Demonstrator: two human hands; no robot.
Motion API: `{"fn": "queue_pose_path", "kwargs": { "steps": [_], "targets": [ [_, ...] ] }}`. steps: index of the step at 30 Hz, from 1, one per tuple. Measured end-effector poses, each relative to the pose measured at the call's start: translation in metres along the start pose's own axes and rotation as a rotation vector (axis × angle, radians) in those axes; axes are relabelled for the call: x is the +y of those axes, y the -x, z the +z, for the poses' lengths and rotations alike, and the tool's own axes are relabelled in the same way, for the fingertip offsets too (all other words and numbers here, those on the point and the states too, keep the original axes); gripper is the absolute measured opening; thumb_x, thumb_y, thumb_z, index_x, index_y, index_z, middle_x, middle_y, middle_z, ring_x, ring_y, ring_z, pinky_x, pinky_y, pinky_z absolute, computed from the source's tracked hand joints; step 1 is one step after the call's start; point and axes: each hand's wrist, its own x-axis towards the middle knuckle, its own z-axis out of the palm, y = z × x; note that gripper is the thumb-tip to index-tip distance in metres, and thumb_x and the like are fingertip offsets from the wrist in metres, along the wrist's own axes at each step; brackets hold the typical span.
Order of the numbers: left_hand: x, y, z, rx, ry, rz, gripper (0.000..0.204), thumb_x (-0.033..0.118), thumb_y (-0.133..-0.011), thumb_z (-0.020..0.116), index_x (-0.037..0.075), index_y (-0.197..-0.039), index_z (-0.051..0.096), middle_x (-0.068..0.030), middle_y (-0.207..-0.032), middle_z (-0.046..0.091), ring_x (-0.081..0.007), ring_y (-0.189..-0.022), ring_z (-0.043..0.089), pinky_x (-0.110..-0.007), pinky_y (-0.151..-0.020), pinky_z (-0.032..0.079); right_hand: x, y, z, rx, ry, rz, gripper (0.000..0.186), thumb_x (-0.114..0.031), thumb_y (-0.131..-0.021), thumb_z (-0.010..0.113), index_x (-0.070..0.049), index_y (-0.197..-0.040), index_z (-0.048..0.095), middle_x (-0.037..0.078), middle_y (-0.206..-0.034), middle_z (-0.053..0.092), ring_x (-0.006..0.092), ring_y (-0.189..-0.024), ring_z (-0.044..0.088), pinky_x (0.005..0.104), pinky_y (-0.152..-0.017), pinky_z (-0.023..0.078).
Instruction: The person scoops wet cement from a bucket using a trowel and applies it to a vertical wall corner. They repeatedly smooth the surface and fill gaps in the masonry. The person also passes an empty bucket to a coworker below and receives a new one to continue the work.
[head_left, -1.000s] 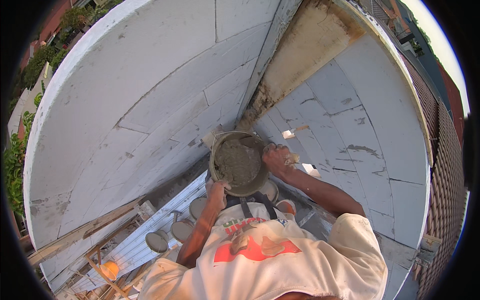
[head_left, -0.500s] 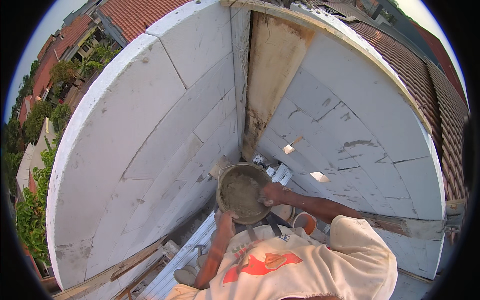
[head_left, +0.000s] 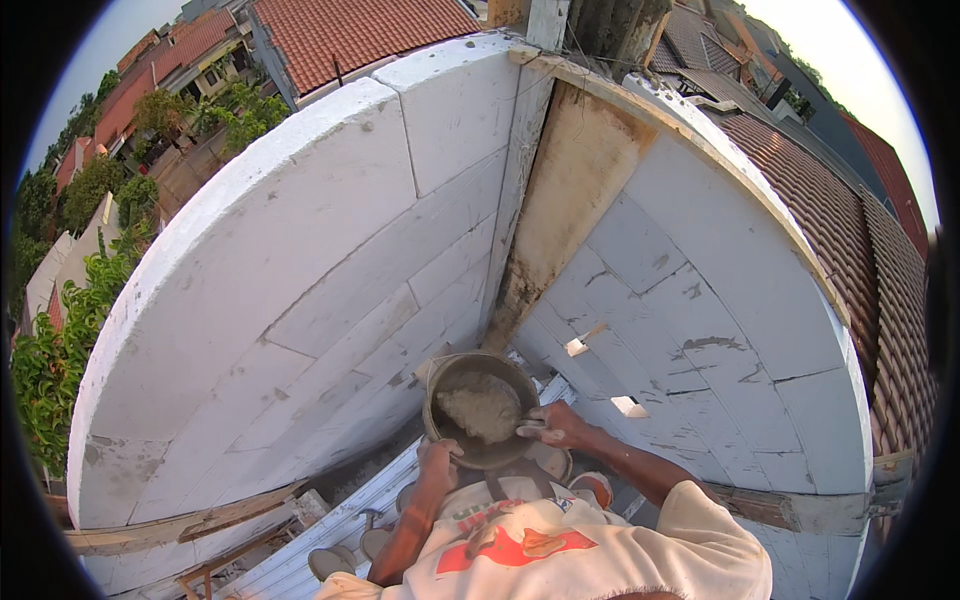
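We have the bucket (head_left: 482, 457) in the narrow end between two block walls, its round rim just short of our shirt (head_left: 560, 545). Grey mortar (head_left: 482, 408) covers part of its inside, leaving a band of dark wall bare along the near side. Our left hand (head_left: 438, 463) is curled over the near left edge, pinching the rim. Our right hand (head_left: 550, 425) is bent in at the right edge, fingers overlapping the rim; we cannot tell whether it pinches the rim itself or something beside it.

Room is tightest ahead, where the left wall (head_left: 300, 270) and right wall (head_left: 690, 310) close in toward the wooden board (head_left: 580, 165). To the right, a gap opens between rim and wall — our forearm crosses it. At lower left, a ridged sheet (head_left: 335, 525) slants past our left forearm, with a timber (head_left: 180, 528) farther out along the wall.
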Motion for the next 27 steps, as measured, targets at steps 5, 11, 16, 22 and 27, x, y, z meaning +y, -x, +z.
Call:
{"fn": "queue_pose_path", "kwargs": {
  "steps": [5,11,16,22,27],
  "targets": [
    [0.023,0.022,0.018,0.073,0.056,-0.082,0.023,-0.009,-0.073,0.059,0.004,-0.092,0.061,-0.0048,-0.076,0.058,-0.0134,-0.054,0.053,-0.026,-0.042,0.037,-0.079,0.031,-0.108,-0.069,-0.003,0.078,0.052,-0.049,-0.091,0.073,0.002,-0.100,0.073,0.015,-0.072,0.067,0.0296,-0.067,0.064,0.0421,-0.067,0.051],
    [0.018,0.015,0.006,0.045,0.023,-0.133,0.019,-0.002,-0.076,0.061,0.007,-0.093,0.065,-0.0066,-0.077,0.065,-0.0147,-0.055,0.056,-0.027,-0.044,0.040,-0.235,0.106,-0.291,0.131,-0.204,0.182,0.046,-0.044,-0.088,0.079,0.002,-0.090,0.074,0.002,-0.058,0.054,0.0087,-0.048,0.050,0.0278,-0.044,0.039],
    [0.014,0.017,0.012,0.025,0.011,-0.063,0.023,-0.007,-0.072,0.060,0.005,-0.092,0.062,-0.0040,-0.073,0.056,-0.0108,-0.047,0.047,-0.025,-0.039,0.032,-0.327,0.118,-0.420,0.556,-0.148,-0.152,0.035,-0.031,-0.097,0.069,0.003,-0.087,0.069,0.004,-0.053,0.054,0.0059,-0.035,0.047,0.0166,-0.030,0.037],
    [0.025,0.022,0.021,0.015,-0.044,-0.135,0.023,-0.004,-0.072,0.062,0.005,-0.093,0.063,-0.0043,-0.072,0.058,-0.0118,-0.049,0.049,-0.026,-0.040,0.033,-0.356,0.059,-0.559,0.851,0.960,0.044,0.038,-0.037,-0.100,0.063,0.001,-0.099,0.070,0.008,-0.068,0.063,0.0135,-0.050,0.060,0.0290,-0.048,0.053],
    [0.023,0.027,0.006,0.077,-0.013,-0.112,0.025,-0.002,-0.072,0.063,0.005,-0.095,0.063,-0.0037,-0.072,0.058,-0.0124,-0.052,0.050,-0.028,-0.042,0.034,-0.334,-0.012,-0.537,0.944,1.418,0.037,0.036,-0.033,-0.100,0.064,0.002,-0.105,0.071,0.013,-0.085,0.068,0.0183,-0.067,0.066,0.0313,-0.062,0.055]
  ]
}}
